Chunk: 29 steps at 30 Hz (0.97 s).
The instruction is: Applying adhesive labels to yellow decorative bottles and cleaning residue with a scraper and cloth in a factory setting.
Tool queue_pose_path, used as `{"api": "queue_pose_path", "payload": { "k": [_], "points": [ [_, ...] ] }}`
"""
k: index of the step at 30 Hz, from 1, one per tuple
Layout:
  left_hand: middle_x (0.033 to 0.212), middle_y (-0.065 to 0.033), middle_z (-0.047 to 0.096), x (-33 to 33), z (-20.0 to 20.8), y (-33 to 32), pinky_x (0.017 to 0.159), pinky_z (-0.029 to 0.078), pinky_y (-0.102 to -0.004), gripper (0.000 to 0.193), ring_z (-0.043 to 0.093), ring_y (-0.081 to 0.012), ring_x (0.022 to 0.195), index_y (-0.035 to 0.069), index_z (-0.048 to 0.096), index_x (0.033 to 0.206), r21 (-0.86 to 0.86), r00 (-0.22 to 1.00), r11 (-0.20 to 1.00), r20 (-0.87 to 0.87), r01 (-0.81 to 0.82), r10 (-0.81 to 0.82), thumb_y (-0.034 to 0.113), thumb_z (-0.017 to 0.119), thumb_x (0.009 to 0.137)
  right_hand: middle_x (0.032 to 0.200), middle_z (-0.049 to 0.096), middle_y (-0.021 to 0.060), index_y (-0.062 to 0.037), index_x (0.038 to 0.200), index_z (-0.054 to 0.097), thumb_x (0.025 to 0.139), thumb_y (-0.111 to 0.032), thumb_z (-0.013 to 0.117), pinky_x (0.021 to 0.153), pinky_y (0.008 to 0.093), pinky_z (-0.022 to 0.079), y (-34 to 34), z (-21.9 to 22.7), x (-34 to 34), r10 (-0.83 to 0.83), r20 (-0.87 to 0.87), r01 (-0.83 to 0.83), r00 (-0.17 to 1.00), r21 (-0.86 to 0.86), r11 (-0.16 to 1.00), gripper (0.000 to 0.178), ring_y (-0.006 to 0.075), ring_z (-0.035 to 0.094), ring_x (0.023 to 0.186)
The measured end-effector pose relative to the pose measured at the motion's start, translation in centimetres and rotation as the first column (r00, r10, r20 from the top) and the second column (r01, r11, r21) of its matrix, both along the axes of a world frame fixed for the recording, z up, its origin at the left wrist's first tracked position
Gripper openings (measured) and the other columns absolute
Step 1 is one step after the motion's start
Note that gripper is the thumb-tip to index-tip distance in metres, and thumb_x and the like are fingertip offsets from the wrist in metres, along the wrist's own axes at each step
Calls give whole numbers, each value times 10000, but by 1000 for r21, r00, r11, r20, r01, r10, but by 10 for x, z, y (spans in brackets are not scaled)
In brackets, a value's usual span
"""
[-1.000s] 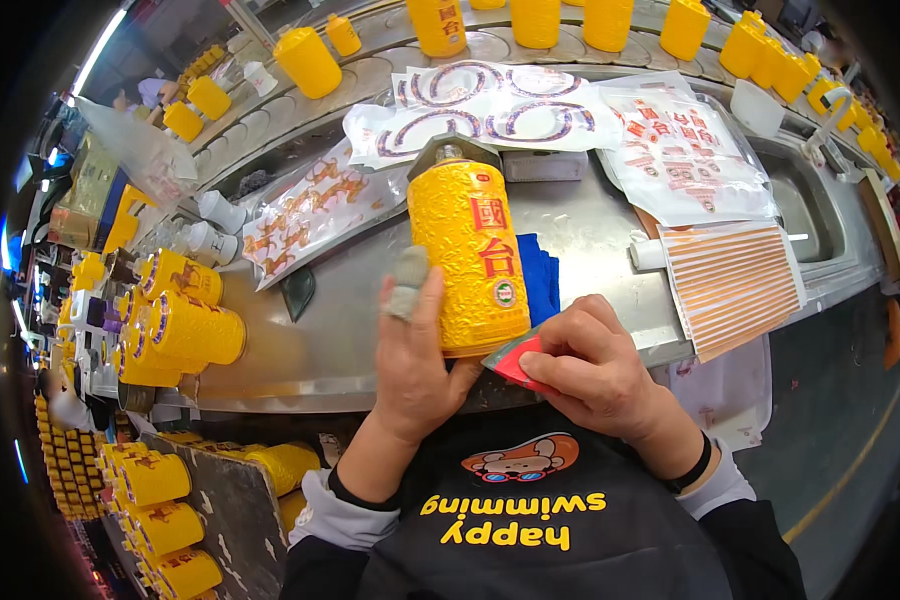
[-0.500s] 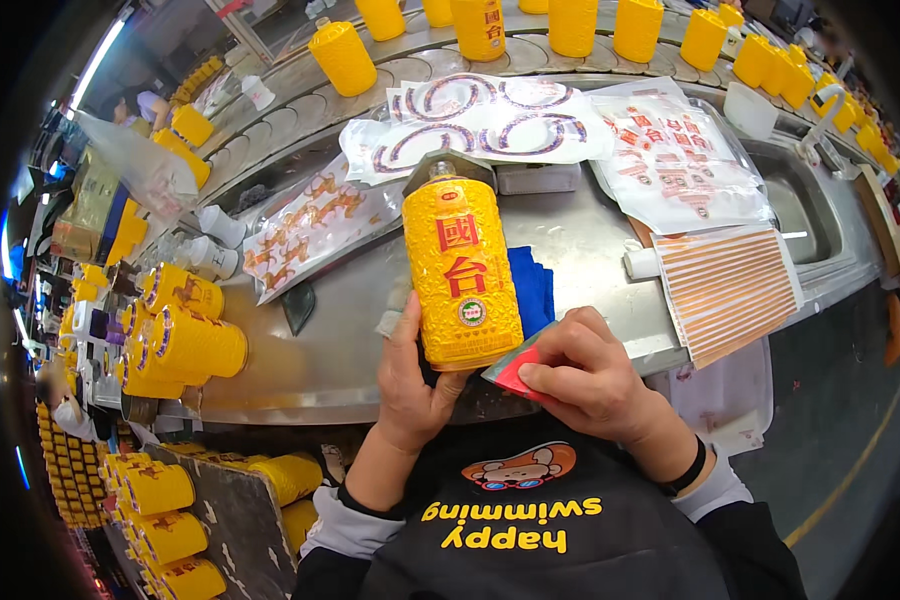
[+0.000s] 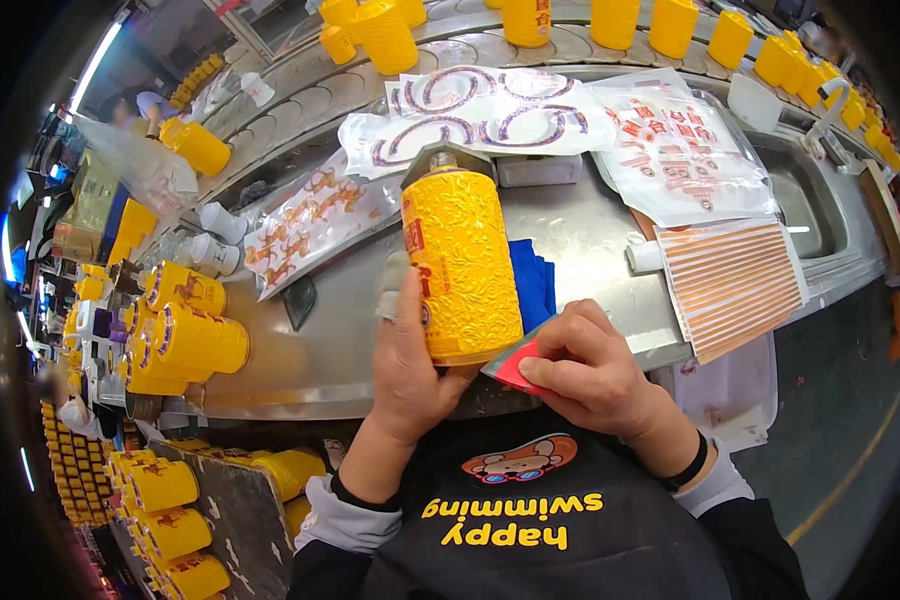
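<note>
A yellow embossed bottle leans over the steel bench, its neck against a dark angled rest. My left hand is closed round its lower left side, a grey covering on one fingertip. Mostly plain relief faces me; red lettering shows only along the left edge. Pinched in my right hand is a red scraper with a greyish edge. Its tip is close to the bottle's lower right corner; whether they touch, I cannot tell. A folded blue cloth lies behind the bottle's right side.
Decal sheets lie along the back, with red-printed sheets and a striped sheet at right near a sink. Yellow bottles lie stacked at left. More yellow bottles ride a conveyor beyond the bench.
The bottle has turned about its length, carrying its red lettering from the front to the left edge. My left fingers have moved up its side. The right hand with the scraper has barely moved.
</note>
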<state>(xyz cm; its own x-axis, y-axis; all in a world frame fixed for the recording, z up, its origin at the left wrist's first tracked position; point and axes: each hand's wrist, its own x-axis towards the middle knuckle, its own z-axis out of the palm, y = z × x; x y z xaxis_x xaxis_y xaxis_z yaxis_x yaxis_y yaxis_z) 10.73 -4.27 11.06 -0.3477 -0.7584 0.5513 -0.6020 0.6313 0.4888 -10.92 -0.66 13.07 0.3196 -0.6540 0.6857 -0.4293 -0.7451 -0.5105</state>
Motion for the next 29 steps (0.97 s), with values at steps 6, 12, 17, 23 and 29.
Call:
{"api": "queue_pose_path", "payload": {
  "k": [6, 12, 17, 23, 29],
  "points": [
    [1262, -273, 485, 14, -22, 2, 919, 434, -411, 853, 527, -384, 1118, -93, 279, 1375, 117, 980, 990, -190, 82, -59, 335, 732, 792, 835, 541, 48, -81, 857, 625, 642, -28, 693, 684, 344, 410, 0, -1, 0, 51, 3, -51, 999, -32, 998, 231, 233, 507, 753],
    [1276, -271, 479, -4, 22, -3, 1033, 339, -445, 868, 489, -402, 1174, -91, 300, 1366, -190, 962, 982, 265, -14, 65, 383, 730, 780, 847, 544, 48, -82, 876, 628, 649, -30, 695, 683, 341, 408, 0, 0, -4, 43, -3, -43, 999, -26, 999, 242, 229, 509, 759],
    [1267, -274, 482, 11, -18, 4, 1059, 282, -509, 864, 492, -420, 1154, -102, 317, 1354, 222, 979, 974, -206, 32, 15, 431, 703, 794, 849, 548, 52, -80, 894, 634, 661, -29, 700, 668, 343, 414, -1, 1, -4, 69, -1, -69, 998, -45, 997, 248, 228, 517, 749],
    [1258, -262, 497, 8, -18, 3, 1079, 266, -473, 876, 481, -404, 1177, -125, 278, 1364, 229, 983, 972, -185, 58, -15, 473, 640, 835, 815, 546, 62, -65, 917, 635, 708, -29, 698, 653, 347, 427, -4, 14, -17, 105, 46, -110, 993, 113, 987, 222, 242, 522, 732],
    [1340, -261, 440, 16, -31, -1, 1094, 227, -493, 912, 450, -384, 1233, -111, 249, 1385, 234, 982, 968, -181, 95, -53, 532, 600, 843, 822, 615, 74, -38, 976, 634, 859, -247, 655, 585, 276, 445, -61, 42, -11, 11, 220, -117, 975, 473, 873, 241, 186, 579, 657]
  ]
}}
